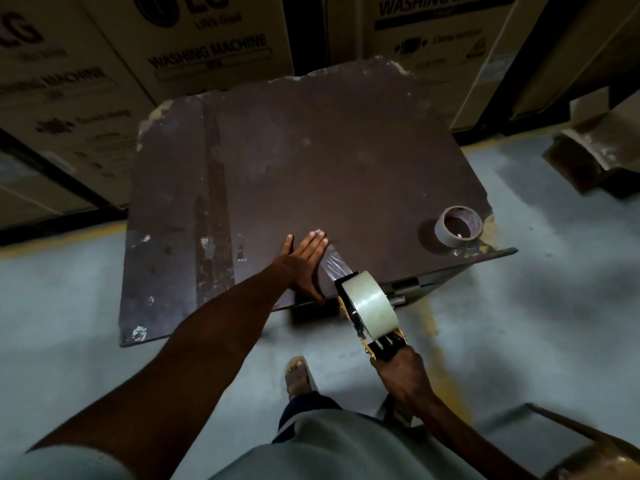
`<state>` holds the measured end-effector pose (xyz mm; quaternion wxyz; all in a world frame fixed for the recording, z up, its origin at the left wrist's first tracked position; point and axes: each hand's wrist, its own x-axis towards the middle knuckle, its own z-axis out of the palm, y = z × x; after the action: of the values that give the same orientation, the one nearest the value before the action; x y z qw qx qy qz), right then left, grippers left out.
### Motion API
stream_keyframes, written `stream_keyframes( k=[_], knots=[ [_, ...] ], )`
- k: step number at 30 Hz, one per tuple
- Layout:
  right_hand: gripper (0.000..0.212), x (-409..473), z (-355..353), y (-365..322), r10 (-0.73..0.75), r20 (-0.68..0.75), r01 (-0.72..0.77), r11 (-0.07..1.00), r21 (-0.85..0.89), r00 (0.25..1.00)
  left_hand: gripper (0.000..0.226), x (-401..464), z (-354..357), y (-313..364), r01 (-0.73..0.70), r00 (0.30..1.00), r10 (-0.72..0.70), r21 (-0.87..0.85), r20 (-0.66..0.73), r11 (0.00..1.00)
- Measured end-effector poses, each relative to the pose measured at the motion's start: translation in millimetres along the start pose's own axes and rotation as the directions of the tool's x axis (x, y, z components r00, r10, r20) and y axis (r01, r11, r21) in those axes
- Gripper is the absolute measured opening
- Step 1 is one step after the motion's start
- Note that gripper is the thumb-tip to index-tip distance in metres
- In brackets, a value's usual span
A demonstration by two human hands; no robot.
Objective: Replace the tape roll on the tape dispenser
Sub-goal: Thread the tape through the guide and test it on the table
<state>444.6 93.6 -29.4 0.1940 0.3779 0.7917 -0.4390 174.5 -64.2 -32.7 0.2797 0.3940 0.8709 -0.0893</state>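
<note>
right grip (398, 367) around loaded tape dispenser (367, 306), flat left grip (304, 261) on tape strip (334, 261)

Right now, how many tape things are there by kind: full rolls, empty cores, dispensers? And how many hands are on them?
Full clear tape roll, mounted on the dispenser: 1
Empty cardboard core, lying on the brown table: 1
Tape dispenser, gripped by the right hand: 1
Hands: 2; the left hand presses the pulled-out tape strip flat
Total tape items: 3
</note>
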Motion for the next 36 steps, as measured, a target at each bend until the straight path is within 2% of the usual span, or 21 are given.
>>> stream_keyframes(
  k=[13, 18, 20, 22, 23, 25, 27, 36],
  knots=[
    [0.03, 1.9, 5.7, -1.4, 0.049, 0.022, -0.049, 0.999, 0.002, 0.999, 0.148, 2.8, 6.5, -3.4, -0.019, 1.0, 0.019, -0.026, -0.004, 0.999],
    [0.038, -0.3, 5.7, -4.7, 0.055, 0.037, -0.056, 0.998, 0.042, 0.998, 0.147, 1.7, 5.6, -3.5, -0.036, 0.999, 0.035, -0.033, -0.015, 0.999],
    [0.034, -6.3, 6.5, 9.1, 0.079, 0.025, -0.078, 0.997, -0.026, 0.997, 0.149, 3.5, 5.1, -4.9, -0.033, 0.999, 0.033, -0.049, 0.0, 0.998],
    [0.059, -1.2, 8.0, 34.8, 0.062, 0.038, -0.059, 0.993, -0.099, 0.997, 0.15, 5.7, 10.2, -6.8, -0.025, 0.999, 0.023, -0.054, -0.027, 0.998],
    [0.064, 6.0, 7.1, 47.4, 0.068, 0.026, -0.063, 0.987, -0.146, 0.997, 0.15, 6.1, 10.0, -6.3, -0.031, 0.999, 0.029, -0.051, -0.037, 0.998],
    [0.051, 9.9, 4.4, 58.6, 0.12, 0.022, -0.117, 0.985, -0.125, 0.992, 0.15, 5.5, 9.2, -6.3, -0.04, 0.999, 0.04, -0.072, -0.007, 0.997],
    [0.039, 8.3, -3.3, 44.3, 0.116, 0.006, -0.115, 0.991, -0.073, 0.993, 0.15, 7.5, 13.8, -6.9, -0.039, 0.999, 0.037, -0.062, -0.041, 0.997],
    [0.031, 10.7, 4.2, 39.7, 0.056, 0.076, -0.058, 0.998, 0.025, 0.996, 0.152, 8.1, 11.9, -8.4, -0.043, 0.999, 0.041, -0.054, -0.034, 0.998]
  ],
)
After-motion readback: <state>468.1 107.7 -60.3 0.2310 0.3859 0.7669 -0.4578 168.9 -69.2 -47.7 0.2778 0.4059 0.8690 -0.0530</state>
